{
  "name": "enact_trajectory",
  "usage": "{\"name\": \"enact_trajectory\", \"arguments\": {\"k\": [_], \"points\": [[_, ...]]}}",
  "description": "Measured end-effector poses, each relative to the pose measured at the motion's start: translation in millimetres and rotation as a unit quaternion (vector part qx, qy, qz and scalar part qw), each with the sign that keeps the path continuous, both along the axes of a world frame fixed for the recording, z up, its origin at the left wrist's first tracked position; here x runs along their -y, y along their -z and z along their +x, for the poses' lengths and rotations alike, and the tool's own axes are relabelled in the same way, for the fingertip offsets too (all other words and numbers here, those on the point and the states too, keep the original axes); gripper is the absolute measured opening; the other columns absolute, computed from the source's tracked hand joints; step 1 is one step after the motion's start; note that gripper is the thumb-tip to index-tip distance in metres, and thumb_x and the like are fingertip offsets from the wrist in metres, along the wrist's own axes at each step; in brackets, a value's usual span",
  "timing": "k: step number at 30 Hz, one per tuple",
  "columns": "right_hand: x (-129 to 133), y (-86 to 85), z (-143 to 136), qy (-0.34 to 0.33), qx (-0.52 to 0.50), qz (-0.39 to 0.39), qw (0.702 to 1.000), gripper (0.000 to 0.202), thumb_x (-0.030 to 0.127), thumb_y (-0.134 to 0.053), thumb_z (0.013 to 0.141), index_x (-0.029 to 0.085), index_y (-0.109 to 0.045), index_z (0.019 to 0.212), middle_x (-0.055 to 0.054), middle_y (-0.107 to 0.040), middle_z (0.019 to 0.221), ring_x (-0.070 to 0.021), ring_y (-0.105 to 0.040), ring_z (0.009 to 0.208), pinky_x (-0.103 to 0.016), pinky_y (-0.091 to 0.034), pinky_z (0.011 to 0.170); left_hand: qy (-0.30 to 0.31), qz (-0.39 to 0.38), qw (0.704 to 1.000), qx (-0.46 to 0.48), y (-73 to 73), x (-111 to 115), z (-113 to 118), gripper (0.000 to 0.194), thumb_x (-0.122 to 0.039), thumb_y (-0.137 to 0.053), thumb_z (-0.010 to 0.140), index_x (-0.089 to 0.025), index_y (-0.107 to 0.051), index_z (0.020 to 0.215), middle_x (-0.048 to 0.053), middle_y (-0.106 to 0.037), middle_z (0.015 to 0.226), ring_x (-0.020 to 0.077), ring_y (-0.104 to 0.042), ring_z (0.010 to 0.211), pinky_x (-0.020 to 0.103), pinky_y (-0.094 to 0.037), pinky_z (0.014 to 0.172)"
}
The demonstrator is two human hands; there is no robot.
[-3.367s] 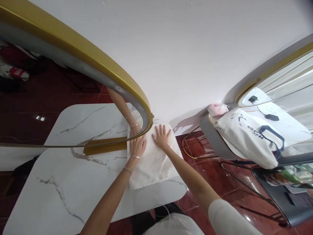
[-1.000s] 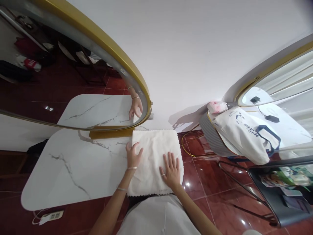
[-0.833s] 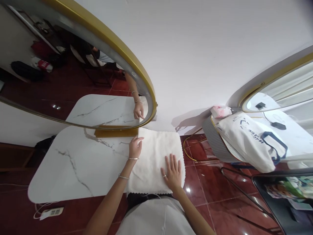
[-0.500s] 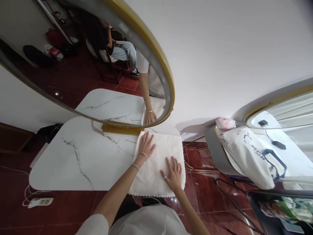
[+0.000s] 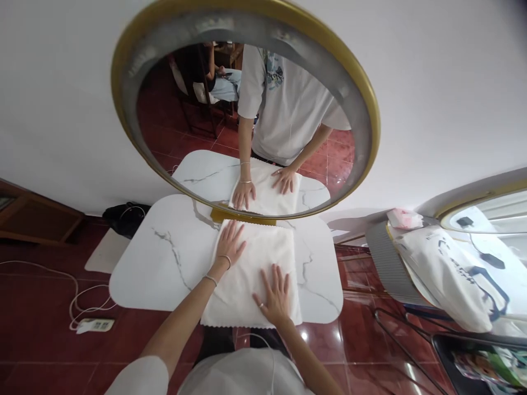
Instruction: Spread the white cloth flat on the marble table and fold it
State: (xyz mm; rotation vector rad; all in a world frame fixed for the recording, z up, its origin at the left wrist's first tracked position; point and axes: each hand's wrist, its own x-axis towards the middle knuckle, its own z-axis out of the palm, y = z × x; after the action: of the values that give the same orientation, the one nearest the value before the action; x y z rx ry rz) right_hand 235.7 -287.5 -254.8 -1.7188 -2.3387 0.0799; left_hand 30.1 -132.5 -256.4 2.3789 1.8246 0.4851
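Note:
A white cloth [image 5: 251,296] with scalloped edges lies flat on the marble-patterned white table [image 5: 144,274], its near edge reaching the table's front. My left hand [image 5: 231,245] rests palm down on the cloth's upper left part, fingers stretched out; two thin bracelets circle that wrist. Lower and to the right, my right hand [image 5: 275,296] presses flat on the cloth with its fingers spread and a ring on one finger. Neither hand grips anything. Both hands and the cloth also appear in the mirror [image 5: 197,131].
The gold-framed mirror stands on a gold base [image 5: 247,215] at the table's back. To the right, another table holds a white tote bag [image 5: 444,274] and a pink tissue pack [image 5: 405,218]. A power strip [image 5: 96,325] lies on the red floor. A seated person shows in the mirror.
The view has turned, so the mirror now sits more centrally. The cloth lies further left on the table, with tabletop showing to its right. Both hands remain flat on it.

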Motion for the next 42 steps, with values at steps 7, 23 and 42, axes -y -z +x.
{"name": "enact_trajectory", "arguments": {"k": [7,23,42], "points": [[-16.6,-6.9,-98.5,-0.085,-0.024,-0.037,0.995,0.075,0.056,-0.047,0.091,0.032,-0.014,0.154,-0.008,-0.013,0.162,-0.0377,-0.010,0.147,-0.066,-0.007,0.113,-0.051,-0.013,0.999,0.006,1.1,-23.5,-104.3,0.061,-0.042,-0.047,0.092,-0.020,-0.035,0.148,0.011,-0.013,0.162,0.0323,-0.013,0.148,0.050,-0.024,0.117],[-12.2,8.0,-16.0,0.160,-0.133,-0.066,0.976,0.052,0.054,-0.023,0.098,0.033,-0.061,0.127,-0.006,-0.054,0.140,-0.0268,-0.046,0.131,-0.055,-0.026,0.109,0.116,-0.004,0.992,0.053,8.4,114.4,5.4,0.067,-0.043,-0.049,0.093,-0.029,-0.021,0.152,0.009,-0.005,0.163,0.0289,-0.013,0.149,0.052,-0.026,0.116],[-106.0,16.2,-194.1,0.103,-0.055,0.034,0.993,0.060,0.038,-0.024,0.101,0.021,-0.004,0.155,-0.013,-0.023,0.159,-0.0265,-0.016,0.148,-0.057,-0.013,0.115,-0.010,-0.051,0.999,0.012,-7.5,101.7,-156.9,0.057,-0.046,-0.053,0.089,-0.032,-0.042,0.143,0.008,-0.037,0.153,0.0277,-0.034,0.139,0.049,-0.028,0.113]]}}
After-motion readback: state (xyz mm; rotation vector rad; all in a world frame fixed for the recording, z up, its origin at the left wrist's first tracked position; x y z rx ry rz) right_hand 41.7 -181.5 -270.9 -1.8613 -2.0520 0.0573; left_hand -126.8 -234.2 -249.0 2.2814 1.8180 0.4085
